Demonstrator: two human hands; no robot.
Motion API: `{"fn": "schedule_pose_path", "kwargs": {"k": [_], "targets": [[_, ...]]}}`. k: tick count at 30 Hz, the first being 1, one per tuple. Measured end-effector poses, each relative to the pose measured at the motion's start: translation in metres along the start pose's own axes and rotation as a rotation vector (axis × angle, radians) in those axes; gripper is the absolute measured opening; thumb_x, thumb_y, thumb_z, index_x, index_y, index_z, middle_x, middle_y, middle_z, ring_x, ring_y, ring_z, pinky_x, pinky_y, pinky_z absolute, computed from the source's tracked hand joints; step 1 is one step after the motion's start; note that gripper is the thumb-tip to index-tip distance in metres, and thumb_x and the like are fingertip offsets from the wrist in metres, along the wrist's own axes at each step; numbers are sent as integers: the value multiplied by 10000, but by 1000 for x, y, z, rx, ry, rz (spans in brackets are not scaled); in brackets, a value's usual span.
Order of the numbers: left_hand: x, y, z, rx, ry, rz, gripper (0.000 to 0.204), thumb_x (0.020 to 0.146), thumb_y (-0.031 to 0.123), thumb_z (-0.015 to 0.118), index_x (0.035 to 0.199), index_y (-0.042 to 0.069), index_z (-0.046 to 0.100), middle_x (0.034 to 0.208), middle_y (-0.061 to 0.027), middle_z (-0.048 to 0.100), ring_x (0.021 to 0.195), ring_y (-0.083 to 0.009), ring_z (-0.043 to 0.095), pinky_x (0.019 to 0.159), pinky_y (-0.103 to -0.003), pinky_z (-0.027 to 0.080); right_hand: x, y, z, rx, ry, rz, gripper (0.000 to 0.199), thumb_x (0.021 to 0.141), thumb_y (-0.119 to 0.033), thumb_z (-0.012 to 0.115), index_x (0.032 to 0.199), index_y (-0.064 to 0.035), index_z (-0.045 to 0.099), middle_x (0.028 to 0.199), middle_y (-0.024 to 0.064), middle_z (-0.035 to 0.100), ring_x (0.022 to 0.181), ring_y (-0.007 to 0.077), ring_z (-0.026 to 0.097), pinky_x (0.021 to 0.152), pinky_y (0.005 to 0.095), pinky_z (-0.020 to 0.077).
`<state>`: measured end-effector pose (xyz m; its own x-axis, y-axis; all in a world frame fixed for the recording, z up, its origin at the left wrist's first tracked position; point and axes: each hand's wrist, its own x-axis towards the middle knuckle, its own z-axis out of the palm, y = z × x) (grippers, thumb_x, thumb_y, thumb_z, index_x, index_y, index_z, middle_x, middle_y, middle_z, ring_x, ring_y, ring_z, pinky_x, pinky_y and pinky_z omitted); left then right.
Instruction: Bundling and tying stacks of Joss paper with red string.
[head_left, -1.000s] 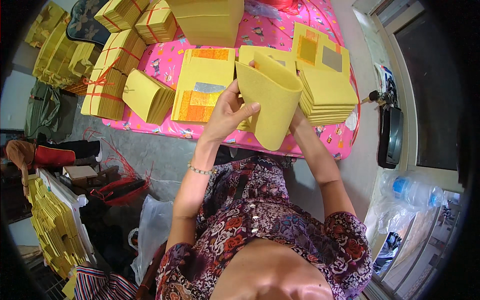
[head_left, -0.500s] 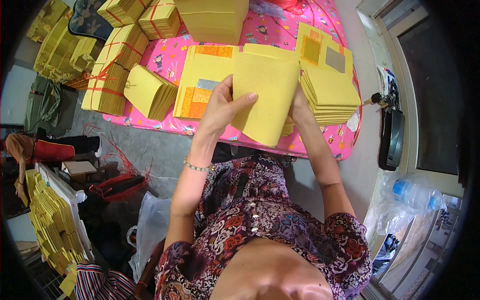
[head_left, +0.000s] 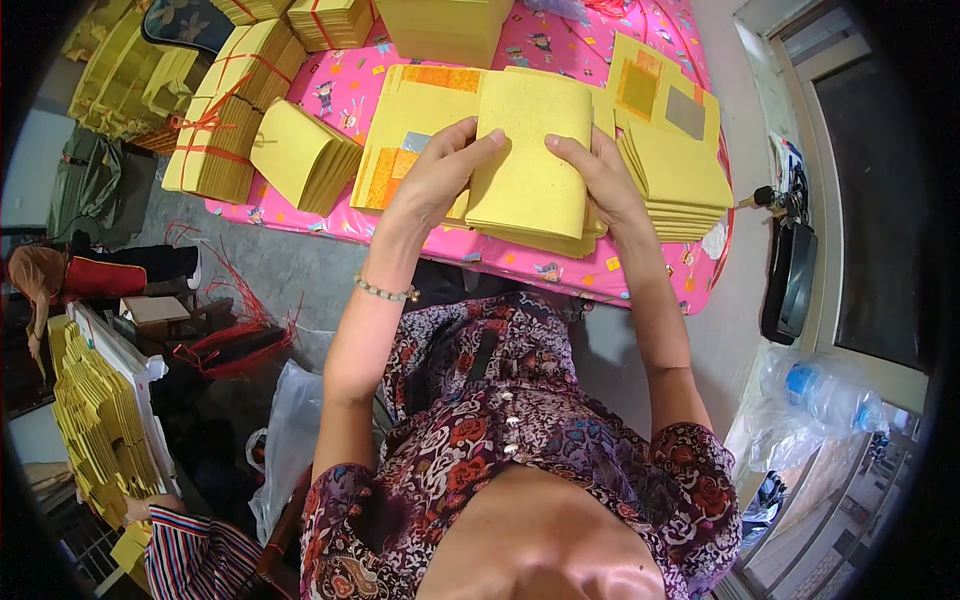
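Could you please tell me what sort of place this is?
Probably a small paper-goods workshop: rectangular yellow paper bundles tied with red string, a folded yellow paper sheet being held, and a long row of stacked yellow paper pieces at lower left.

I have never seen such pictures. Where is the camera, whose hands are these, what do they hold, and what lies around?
There is no machine. The left hand and right hand belong to the person wearing the camera, which sits on the head and looks down; its wide lens bends straight edges. Both hold a folded yellow sheet by its sides, thumbs on top. On the pink cover lie yellow sheets with orange and silver patches, folded sheets stacked at right, and red-tied bundles at left.
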<state>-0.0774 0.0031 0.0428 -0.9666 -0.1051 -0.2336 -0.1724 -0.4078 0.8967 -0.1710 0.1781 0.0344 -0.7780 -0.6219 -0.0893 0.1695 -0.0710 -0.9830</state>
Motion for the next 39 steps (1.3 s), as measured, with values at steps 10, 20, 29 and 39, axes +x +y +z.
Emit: {"fn": "schedule_pose_path", "kwargs": {"k": [10,20,29,39], "targets": [[0,1,8,-3,168,27,450,899,111,546,1298,-14,383,1077,-111,560,967,-161,576,817,-279,483,4,7,0,185,7,119,449,812,-168,668,1169,46,499,1075,132,608,957,174,605,826,287,487],[10,-5,5,-81,-6,-59,438,906,70,505,1305,-37,357,1196,-140,534,1068,-184,552,887,-295,472,7,6,-6,88,-73,55,478,853,-124,629,1254,38,423,1154,131,565,1031,169,576,872,292,487],[29,-22,12,86,-53,380,466,905,36,497,1339,7,331,1262,-95,511,1159,-172,488,982,-296,380,11,-6,-14,-172,-42,-307,484,847,-106,648,1247,16,406,1163,104,552,1072,162,532,915,294,438],[25,-52,21,186,37,656,382,914,5,445,1283,-25,350,1179,-95,511,1085,-124,467,929,-263,376,-3,-27,-9,-555,129,-641,581,807,-139,686,1297,-26,394,1185,113,533,1097,213,529,936,338,425]]}}
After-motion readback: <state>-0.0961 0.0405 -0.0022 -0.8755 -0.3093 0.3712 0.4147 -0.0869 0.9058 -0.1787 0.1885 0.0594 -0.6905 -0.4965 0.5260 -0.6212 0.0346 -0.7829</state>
